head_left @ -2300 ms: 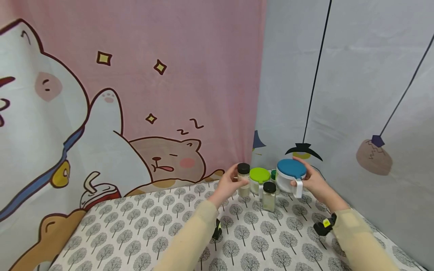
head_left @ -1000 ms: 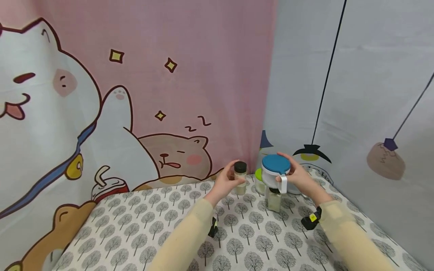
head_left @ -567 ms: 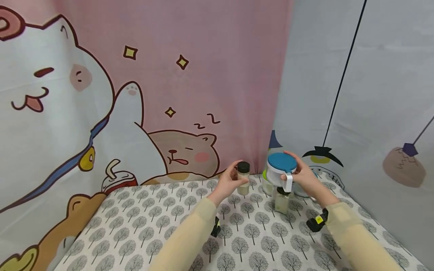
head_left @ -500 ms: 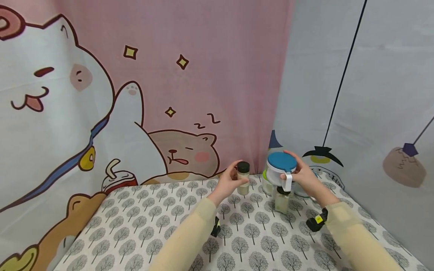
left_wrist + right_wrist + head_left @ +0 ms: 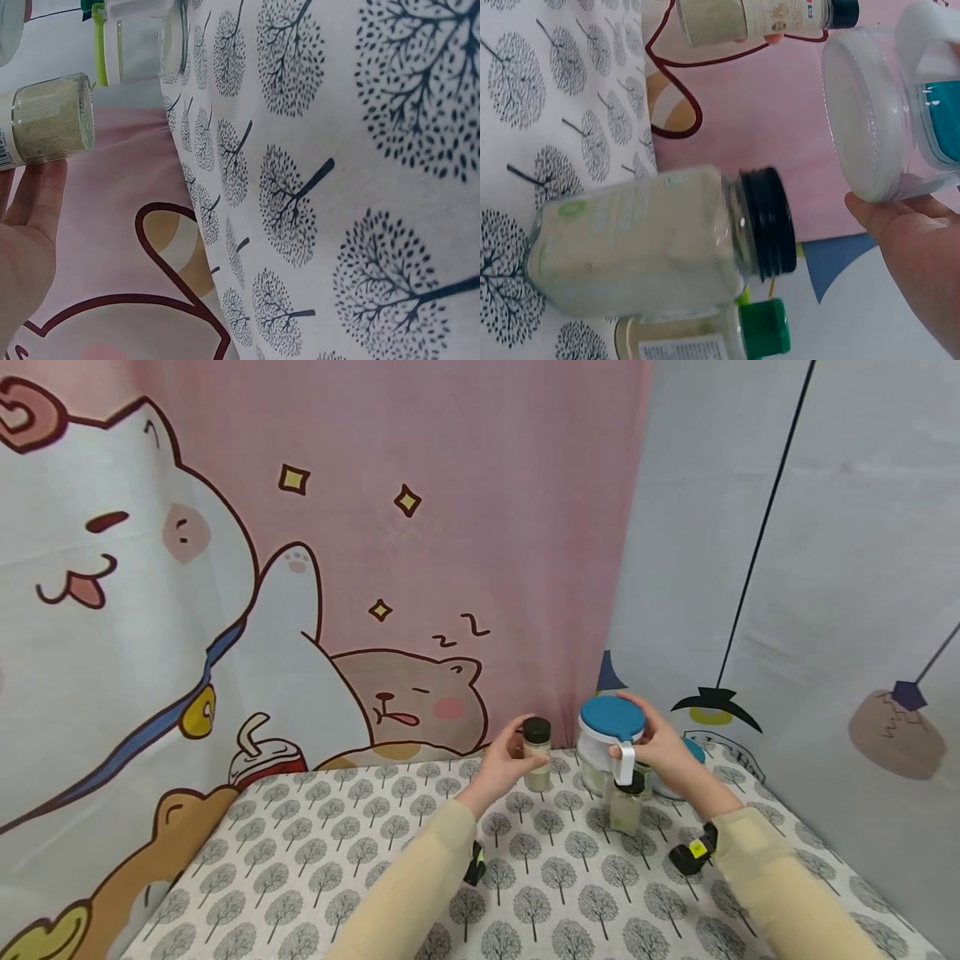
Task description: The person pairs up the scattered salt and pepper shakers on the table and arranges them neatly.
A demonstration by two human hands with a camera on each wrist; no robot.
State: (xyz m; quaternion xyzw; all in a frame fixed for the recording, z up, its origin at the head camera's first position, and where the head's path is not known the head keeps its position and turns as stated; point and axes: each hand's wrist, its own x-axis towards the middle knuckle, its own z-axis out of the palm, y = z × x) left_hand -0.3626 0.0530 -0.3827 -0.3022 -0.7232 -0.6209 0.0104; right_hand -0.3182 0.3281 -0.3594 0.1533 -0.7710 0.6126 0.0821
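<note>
My left hand (image 5: 501, 770) grips a round spice bottle (image 5: 537, 760) with a black lid and pale powder inside. In the left wrist view its glass base (image 5: 84, 112) stands off from the cloth. My right hand (image 5: 656, 752) holds up a clear jar (image 5: 596, 739) with a blue lid and white handle, thumb near the handle. In the right wrist view the jar's round base (image 5: 862, 112) shows, fingers beneath its side. Behind it, a jar with a lime lid (image 5: 101, 45) is mostly covered in the head view. A squarer black-lidded bottle (image 5: 626, 814) stands just in front.
A green-capped bottle (image 5: 697, 337) stands beside the squarer bottle. Another blue-lidded jar (image 5: 693, 750) is partly hidden behind my right hand. The tree-print cloth (image 5: 420, 860) covers the table, and printed curtains (image 5: 525, 568) hang close along its back and right.
My right hand has carried the blue-lidded jar leftward, in front of the lime-lidded one, uncovering another blue lid at the right. My left hand keeps its grip. The head view has turned slightly.
</note>
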